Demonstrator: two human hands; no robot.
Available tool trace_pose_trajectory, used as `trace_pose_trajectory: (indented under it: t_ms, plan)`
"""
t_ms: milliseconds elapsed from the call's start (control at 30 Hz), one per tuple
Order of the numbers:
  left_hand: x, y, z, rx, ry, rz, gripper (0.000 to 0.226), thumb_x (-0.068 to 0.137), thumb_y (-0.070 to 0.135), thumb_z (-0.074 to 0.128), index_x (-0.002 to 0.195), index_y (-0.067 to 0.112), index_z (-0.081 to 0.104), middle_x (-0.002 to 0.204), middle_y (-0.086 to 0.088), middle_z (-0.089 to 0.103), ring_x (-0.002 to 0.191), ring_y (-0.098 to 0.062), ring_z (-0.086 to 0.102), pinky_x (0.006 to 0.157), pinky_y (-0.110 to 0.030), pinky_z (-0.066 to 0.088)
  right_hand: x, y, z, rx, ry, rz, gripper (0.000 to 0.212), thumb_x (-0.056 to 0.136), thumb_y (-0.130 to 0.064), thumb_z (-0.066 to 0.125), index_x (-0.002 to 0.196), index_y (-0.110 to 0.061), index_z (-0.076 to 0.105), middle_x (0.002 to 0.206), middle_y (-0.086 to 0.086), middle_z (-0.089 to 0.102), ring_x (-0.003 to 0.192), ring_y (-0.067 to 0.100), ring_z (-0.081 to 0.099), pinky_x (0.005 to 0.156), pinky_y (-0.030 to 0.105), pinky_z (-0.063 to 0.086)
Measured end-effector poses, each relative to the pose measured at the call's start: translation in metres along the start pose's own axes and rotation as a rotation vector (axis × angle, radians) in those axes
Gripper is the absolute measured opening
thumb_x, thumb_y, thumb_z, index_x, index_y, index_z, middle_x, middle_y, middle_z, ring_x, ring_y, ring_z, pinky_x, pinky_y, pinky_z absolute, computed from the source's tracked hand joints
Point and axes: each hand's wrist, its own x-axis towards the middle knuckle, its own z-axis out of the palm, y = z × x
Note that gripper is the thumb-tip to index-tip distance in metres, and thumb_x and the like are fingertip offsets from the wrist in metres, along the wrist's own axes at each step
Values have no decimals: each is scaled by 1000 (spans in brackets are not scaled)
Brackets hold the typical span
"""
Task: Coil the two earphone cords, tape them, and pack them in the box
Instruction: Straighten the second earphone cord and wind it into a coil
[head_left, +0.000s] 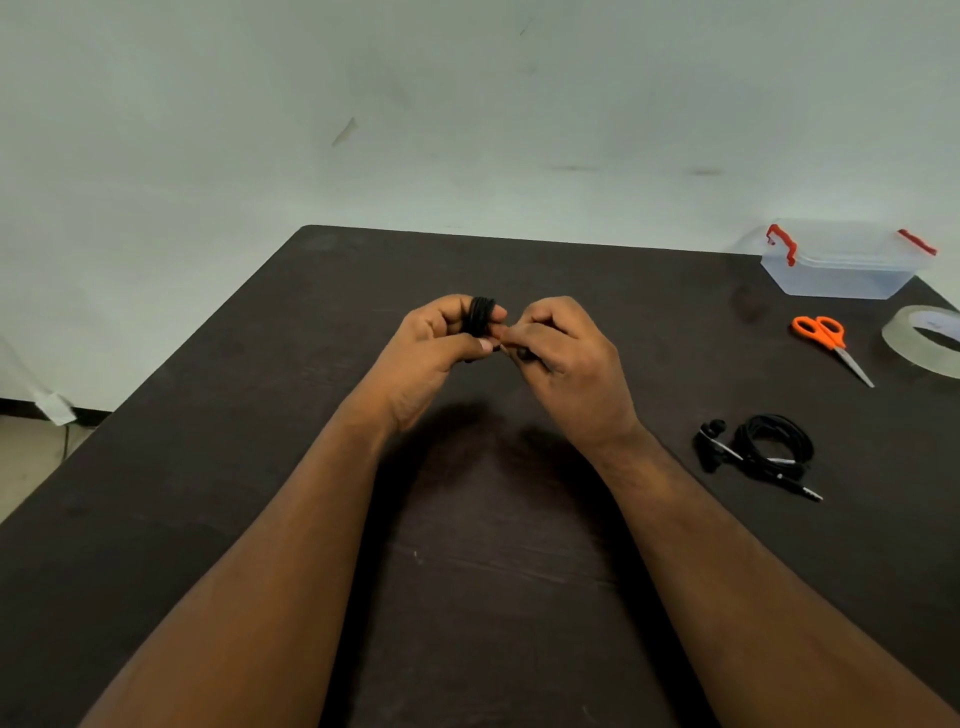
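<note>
A black earphone cord (480, 314) is wound in tight loops around the fingers of my left hand (441, 345), which grips the coil above the middle of the table. My right hand (563, 353) is curled close against it and pinches the cord's dark loose end. A second black earphone (763, 452) lies in a loose bundle on the table to the right, its plug pointing toward me. A clear plastic box (844, 267) with red latches stands closed at the far right corner. A roll of clear tape (930, 340) lies at the right edge.
Orange-handled scissors (831, 345) lie between the box and the tape roll, blades pointing toward me. The dark table (260, 467) ends at a pale wall at the back; its left edge drops to the floor.
</note>
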Motion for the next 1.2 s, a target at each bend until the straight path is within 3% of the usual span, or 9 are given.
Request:
trace_pose_trajectory:
  t_ms: [133,433,567,700,867,933,1067,1133,1200]
  plan:
    - [-1,-2,3,85,-59,-11,41,79,-19,56,108,8,63,97,-3,68,95,-12,63,87,-24,49,0,0,-2,25,-13,3,9,77,5,73,85,1,71,89,13,59,83,18,58,76,19,49]
    - [-1,-5,4,-12,-34,36,29,77,-13,65,103,1,65,93,-10,70,90,-16,66,84,-25,53,1,2,-3,177,54,139,10,75,0,77,83,-1,72,89,10,62,86,13,59,77,18,48]
    - [5,-2,-2,-368,157,-8,16,92,6,54,102,2,65,86,-9,70,79,-16,65,74,-24,52,-1,4,-4,192,-7,133,8,74,0,77,78,-2,71,83,6,64,78,11,59,69,19,49]
    - [9,1,-8,-534,368,-99,24,96,28,54,81,11,62,63,2,56,57,-8,48,52,-17,42,-3,5,1,179,-175,141,10,73,0,77,77,-6,70,83,1,63,78,8,58,71,18,49]
    - [8,6,-8,-550,372,-161,29,97,27,49,70,16,49,49,6,41,47,-7,31,45,-18,26,-6,1,4,267,-421,204,33,71,-37,80,96,-16,73,95,-3,66,90,5,59,81,16,46]
    - [8,8,-6,-495,345,-166,31,97,26,49,67,15,48,48,6,38,47,-7,29,47,-19,25,-5,-4,1,295,-372,257,42,73,-51,71,99,-17,73,99,-4,67,97,5,59,87,17,44]
    - [5,11,5,-375,232,-151,31,97,20,48,66,15,44,49,7,41,50,-9,26,45,-19,23,0,-1,0,433,46,405,24,84,-32,68,79,-9,66,87,3,65,86,14,62,79,30,50]
    - [3,13,13,-293,164,-132,32,97,18,47,65,14,43,49,7,42,48,-9,28,45,-18,25,1,-4,2,630,15,556,14,83,-22,71,95,-17,65,100,2,67,96,14,64,85,31,51]
    - [1,14,19,-225,113,-107,34,98,17,46,64,13,45,50,7,42,48,-8,31,47,-18,27,1,-8,2,812,-55,643,28,85,-7,69,111,-13,63,107,5,68,101,14,65,88,29,51]
